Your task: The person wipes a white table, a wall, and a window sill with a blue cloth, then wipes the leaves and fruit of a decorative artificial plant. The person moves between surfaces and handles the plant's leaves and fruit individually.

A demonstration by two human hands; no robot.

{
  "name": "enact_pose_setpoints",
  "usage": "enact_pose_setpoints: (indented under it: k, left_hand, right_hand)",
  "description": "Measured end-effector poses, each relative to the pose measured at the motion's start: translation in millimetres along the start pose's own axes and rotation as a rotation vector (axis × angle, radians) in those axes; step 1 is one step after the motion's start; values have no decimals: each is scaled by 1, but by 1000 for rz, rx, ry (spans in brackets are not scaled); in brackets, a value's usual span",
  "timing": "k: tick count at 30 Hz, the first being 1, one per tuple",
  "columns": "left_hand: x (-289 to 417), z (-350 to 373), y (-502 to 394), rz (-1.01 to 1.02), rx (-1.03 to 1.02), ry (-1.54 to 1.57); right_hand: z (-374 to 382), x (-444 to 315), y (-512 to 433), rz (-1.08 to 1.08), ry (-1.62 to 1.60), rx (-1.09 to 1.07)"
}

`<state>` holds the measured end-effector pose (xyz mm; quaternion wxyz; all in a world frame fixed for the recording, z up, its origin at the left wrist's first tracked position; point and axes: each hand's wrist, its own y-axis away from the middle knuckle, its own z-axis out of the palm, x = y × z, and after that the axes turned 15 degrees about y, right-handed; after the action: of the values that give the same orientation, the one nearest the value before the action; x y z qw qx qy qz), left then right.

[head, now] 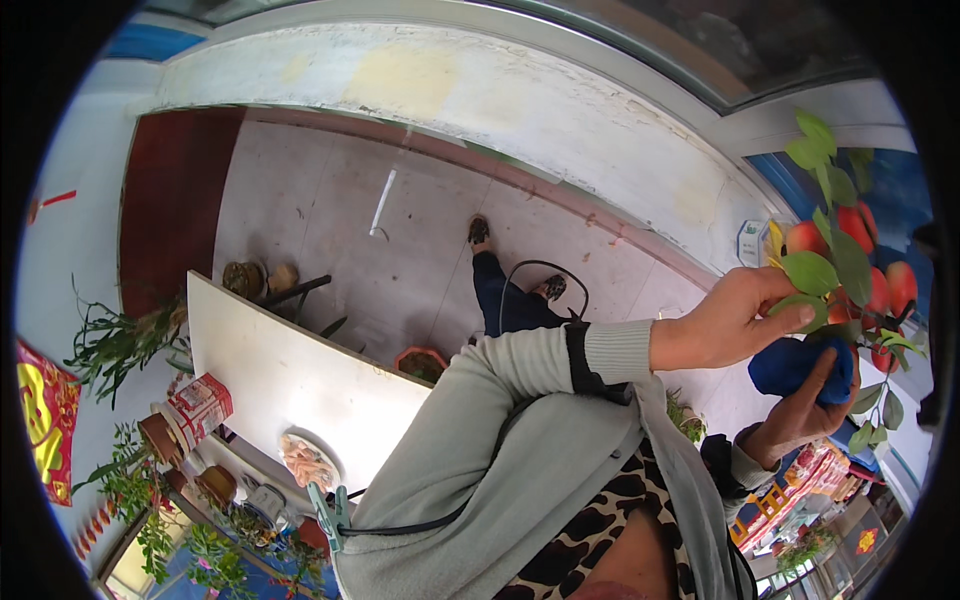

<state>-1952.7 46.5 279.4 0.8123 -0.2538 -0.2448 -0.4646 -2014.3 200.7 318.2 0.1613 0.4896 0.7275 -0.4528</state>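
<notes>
My left hand (720, 319) reaches to the right from a light grey fleece sleeve, its thumb and fingers pinching a green leaf (796, 313) of a plant with red fruits (877, 289). Just below it, my right hand (806, 409) grips a bunched dark blue cloth (795, 367), close under the leaves. The cloth lies near my left thumb; whether it touches the pinched leaf I cannot tell. Broad green leaves (851, 262) and several red fruits stand around and beyond my fingertips, and partly hide one another. Whether the plant is real or artificial cannot be told.
A white ledge (525, 97) runs along the window, with a small white box (750, 241) near the plant. At left, a white tabletop (322, 352) bears a plate of pale pieces (307, 461). Potted plants (120, 345) stand beyond it; another pot (421, 363) is on the floor.
</notes>
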Motion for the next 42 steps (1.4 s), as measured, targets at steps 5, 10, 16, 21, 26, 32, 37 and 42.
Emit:
enact_pose_setpoints:
  k: [5, 10, 16, 21, 26, 32, 37, 42]
  left_hand:
    - [-11, -2, 6, 4, 58, -60]
    - [-7, -4, 9, -59, 77, -45]
    - [18, -16, 4, -167, -46, -108]
    - [26, -22, -4, -206, -96, -116]
    - [37, -26, -16, -238, -155, -133]
    - [50, -32, -24, -303, -263, -235]
    - [51, -39, -26, -219, -348, -285]
    - [54, -41, -31, -271, -438, -311]
  right_hand:
    - [-1, 1, 3, 51, -68, -14]
    - [-3, -15, 9, 74, -140, -111]
    - [-9, -28, 12, 20, -193, -214]
    - [-14, -25, 18, 54, -257, -230]
    - [-35, -37, 28, 329, -359, -505]
    - [-10, -60, 37, 48, -203, -364]
    - [18, -70, 44, 105, -224, -222]
    - [25, -78, 52, 116, -240, -210]
